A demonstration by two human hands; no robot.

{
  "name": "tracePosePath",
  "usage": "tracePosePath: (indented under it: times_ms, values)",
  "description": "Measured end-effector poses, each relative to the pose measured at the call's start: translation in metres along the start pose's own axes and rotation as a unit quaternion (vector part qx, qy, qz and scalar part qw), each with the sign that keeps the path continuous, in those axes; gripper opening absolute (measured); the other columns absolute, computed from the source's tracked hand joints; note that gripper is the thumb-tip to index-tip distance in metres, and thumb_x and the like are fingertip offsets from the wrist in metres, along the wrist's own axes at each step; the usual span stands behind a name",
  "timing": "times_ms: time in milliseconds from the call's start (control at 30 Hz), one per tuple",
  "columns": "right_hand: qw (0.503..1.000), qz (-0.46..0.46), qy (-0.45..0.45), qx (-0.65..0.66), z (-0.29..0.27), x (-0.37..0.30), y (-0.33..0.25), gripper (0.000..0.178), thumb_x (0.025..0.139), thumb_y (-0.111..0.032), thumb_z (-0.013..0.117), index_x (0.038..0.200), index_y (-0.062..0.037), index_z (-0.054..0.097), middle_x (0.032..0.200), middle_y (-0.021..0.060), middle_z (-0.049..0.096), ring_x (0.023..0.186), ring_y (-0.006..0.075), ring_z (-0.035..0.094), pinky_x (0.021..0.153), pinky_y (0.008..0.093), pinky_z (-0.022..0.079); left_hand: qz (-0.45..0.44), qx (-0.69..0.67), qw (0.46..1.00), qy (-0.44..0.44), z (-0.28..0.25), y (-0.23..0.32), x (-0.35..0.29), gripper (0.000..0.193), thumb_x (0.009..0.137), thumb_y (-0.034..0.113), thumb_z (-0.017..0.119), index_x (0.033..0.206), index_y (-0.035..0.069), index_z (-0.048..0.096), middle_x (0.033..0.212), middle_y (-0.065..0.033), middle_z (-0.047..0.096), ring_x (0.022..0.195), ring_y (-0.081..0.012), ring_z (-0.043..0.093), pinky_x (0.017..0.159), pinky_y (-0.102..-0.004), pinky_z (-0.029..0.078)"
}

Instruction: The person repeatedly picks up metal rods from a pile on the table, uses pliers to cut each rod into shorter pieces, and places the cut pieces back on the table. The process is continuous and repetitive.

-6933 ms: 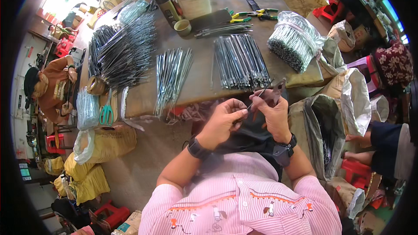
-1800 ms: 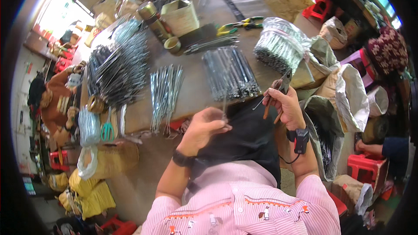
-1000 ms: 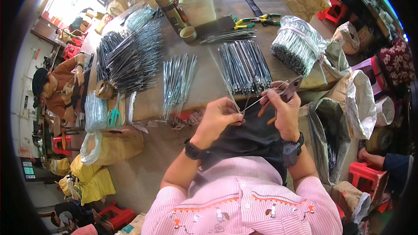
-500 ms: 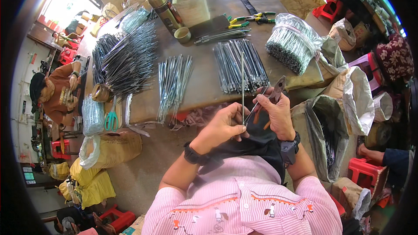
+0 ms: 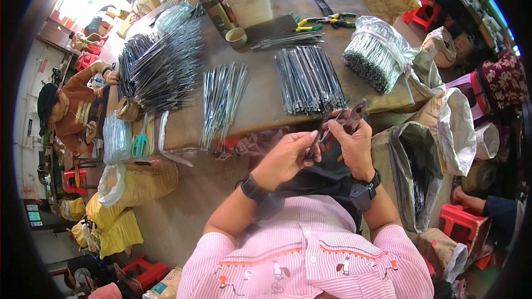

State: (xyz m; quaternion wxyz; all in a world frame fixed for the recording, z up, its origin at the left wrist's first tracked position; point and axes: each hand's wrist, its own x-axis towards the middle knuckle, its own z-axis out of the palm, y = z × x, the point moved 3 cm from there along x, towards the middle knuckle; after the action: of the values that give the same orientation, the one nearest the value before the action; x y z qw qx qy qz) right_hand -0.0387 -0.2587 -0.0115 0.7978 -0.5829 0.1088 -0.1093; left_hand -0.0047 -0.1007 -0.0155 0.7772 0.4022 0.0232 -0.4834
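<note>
Both of my hands are close together over my lap, just off the table's near edge. My left hand (image 5: 291,158) is closed, thumb and fingers pinching a thin metal strip (image 5: 315,143) that points toward me. In my right hand (image 5: 356,144) are pliers, their dark jaws (image 5: 358,109) sticking up past the fingers. My right thumb and fingertips also pinch a thin dark strip (image 5: 342,112). The pliers' handles are mostly hidden by the palm. Just beyond my hands lies a row of metal strips (image 5: 310,77) on the table.
On the brown table (image 5: 257,97) are a smaller strip bundle (image 5: 221,99), a large strip heap (image 5: 166,66), a plastic-wrapped bundle (image 5: 374,58), a thermos (image 5: 213,5), a bin (image 5: 249,5) and yellow-handled pliers (image 5: 327,21). Sacks (image 5: 413,171) stand at right. A person (image 5: 72,105) sits at left.
My left hand has turned and risen slightly, tilting its strip from upright to pointing toward me. My right hand stays nearly in place with the pliers. The person at left has reached toward the heap.
</note>
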Motion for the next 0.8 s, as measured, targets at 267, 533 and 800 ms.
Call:
tracePosePath:
  times_ms: [267, 533, 800]
  values:
    - [0.996, -0.047, 0.031, -0.064, -0.001, -0.001, 0.009, 0.019, 0.088, -0.003, 0.066, 0.105, 0.003, 0.06, 0.084, 0.0095, 0.069, 0.071, 0.0115, 0.065, 0.065, 0.0236, 0.051, 0.056, 0.061, 0.995, 0.05, -0.005, -0.007, 0.012, 0.009, 0.089, 0.009, 0.067, 0.091, 0.006, 0.059, 0.079, 0.0, 0.062, 0.052, -0.0051, 0.049, 0.043, -0.0176, 0.032]
    - [0.964, 0.16, 0.038, 0.209, -0.026, -0.003, 0.023, 0.035, 0.095, -0.03, 0.054, 0.095, 0.0036, 0.062, 0.097, 0.0198, 0.067, 0.083, 0.0228, 0.066, 0.076, 0.032, 0.054, 0.13, 0.193, 0.968, 0.097, -0.001, 0.004, 0.003, 0.017, 0.09, 0.006, 0.065, 0.105, 0.0, 0.066, 0.078, 0.0006, 0.063, 0.053, -0.0015, 0.047, 0.045, -0.0186, 0.036]
    - [0.871, 0.26, -0.106, 0.404, -0.039, -0.027, 0.018, 0.037, 0.092, -0.033, 0.045, 0.112, -0.0027, 0.055, 0.113, 0.0271, 0.06, 0.093, 0.0376, 0.065, 0.074, 0.0405, 0.056, 0.242, 0.365, 0.889, 0.137, 0.006, 0.011, -0.004, 0.02, 0.087, 0.006, 0.066, 0.106, 0.002, 0.069, 0.081, 0.0021, 0.063, 0.055, -0.002, 0.051, 0.047, -0.0184, 0.038]
